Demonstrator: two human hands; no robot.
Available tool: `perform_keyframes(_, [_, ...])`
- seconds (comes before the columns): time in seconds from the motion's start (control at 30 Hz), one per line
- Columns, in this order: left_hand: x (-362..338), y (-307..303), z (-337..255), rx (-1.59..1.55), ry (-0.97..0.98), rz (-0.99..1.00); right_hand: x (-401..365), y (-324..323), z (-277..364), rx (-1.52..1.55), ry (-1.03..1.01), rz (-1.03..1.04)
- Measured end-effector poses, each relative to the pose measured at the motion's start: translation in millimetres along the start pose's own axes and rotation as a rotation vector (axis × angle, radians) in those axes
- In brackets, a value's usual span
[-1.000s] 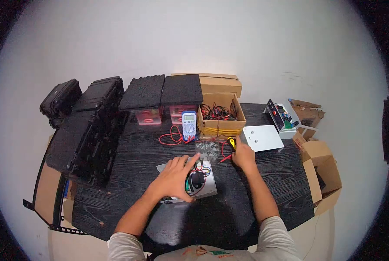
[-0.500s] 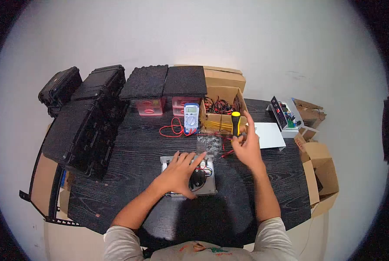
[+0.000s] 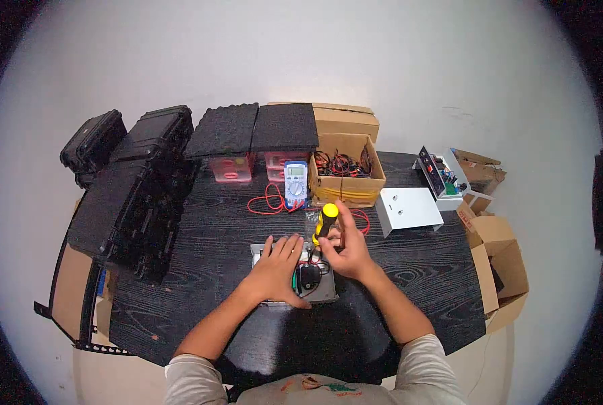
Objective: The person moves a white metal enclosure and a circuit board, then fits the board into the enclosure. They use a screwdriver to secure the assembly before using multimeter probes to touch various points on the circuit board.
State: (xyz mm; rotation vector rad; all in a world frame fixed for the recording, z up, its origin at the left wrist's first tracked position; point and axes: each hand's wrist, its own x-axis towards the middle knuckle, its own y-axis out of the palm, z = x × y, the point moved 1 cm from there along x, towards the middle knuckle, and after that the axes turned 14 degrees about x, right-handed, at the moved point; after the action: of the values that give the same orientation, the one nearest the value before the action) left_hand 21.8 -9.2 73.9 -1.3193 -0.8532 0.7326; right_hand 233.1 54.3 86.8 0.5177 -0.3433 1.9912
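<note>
We held a screwdriver (image 3: 327, 221) over the open unit (image 3: 326, 291) with one hand and laid the other across it

Our right hand (image 3: 351, 255) had a narrow grip, fingers closed around the yellow-and-black handle, which rose above the unit's far edge; we could not make out the tip. Our left hand (image 3: 272, 273) had a wide grip, fingers spread over the left part of the unit, which lay near us in the middle of the dark surface (image 3: 210, 236), its wires and a black part showing between our hands. Beyond it stood the multimeter (image 3: 295, 187), red leads by its base, just beside the carton (image 3: 347, 192) of cables. The white cover (image 3: 413, 210) lay to the right of the carton, and black cases (image 3: 112, 209) stood at the left
</note>
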Motion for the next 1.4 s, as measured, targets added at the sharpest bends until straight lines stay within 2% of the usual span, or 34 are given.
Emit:
perform_keyframes(0.07, [0.8, -4.4, -0.5, -0.017, -0.004, 0.052, -1.2, 1.8, -2.0, 0.006, 0.043, 0.023])
perform_keyframes(0.37, [0.8, -2.6, -0.3, -0.015, -0.003, 0.046, -3.0, 2.8, -10.0, -0.064, 0.029, 0.112])
perform_keyframes(0.47, [0.8, -0.3, -0.2, 0.011, 0.003, 0.015, -2.7, 4.1, -11.3, -0.154, -0.062, 0.118])
perform_keyframes(0.57, [1.1, -0.4, 0.0, 0.018, 0.004, 0.016, -4.1, 6.2, 1.2, -0.198, 0.005, 0.117])
perform_keyframes(0.67, [1.1, 1.4, -0.7, 0.037, 0.001, 0.006, -5.0, 8.6, 4.7, -0.313, -0.122, 0.108])
perform_keyframes(0.77, [2.0, -3.1, -0.8, 0.028, 0.014, 0.058, -3.1, 10.6, 9.0, -0.278, -0.201, 0.157])
perform_keyframes(0.87, [1.3, -2.0, -0.9, 0.023, 0.007, 0.037, -2.6, 16.0, -5.9, -0.030, -0.195, 0.119])
perform_keyframes(0.97, [1.0, -1.9, -0.7, -0.014, 0.010, 0.012, -9.5, 9.3, -15.8, -0.192, -0.085, 0.076])
perform_keyframes(1.07, [0.9, 0.4, 0.1, 0.020, 0.019, 0.004, -6.0, 4.0, -2.7, -0.514, -0.303, 0.111])
perform_keyframes(1.27, [0.6, -5.1, -1.9, 0.018, 0.007, 0.024, 2.2, 10.6, -2.2, -0.240, -0.353, 0.129])
perform_keyframes(1.4, [1.0, -3.3, -1.6, 0.025, 0.006, 0.016, -2.1, 4.9, 12.0, -0.412, -0.237, 0.116])
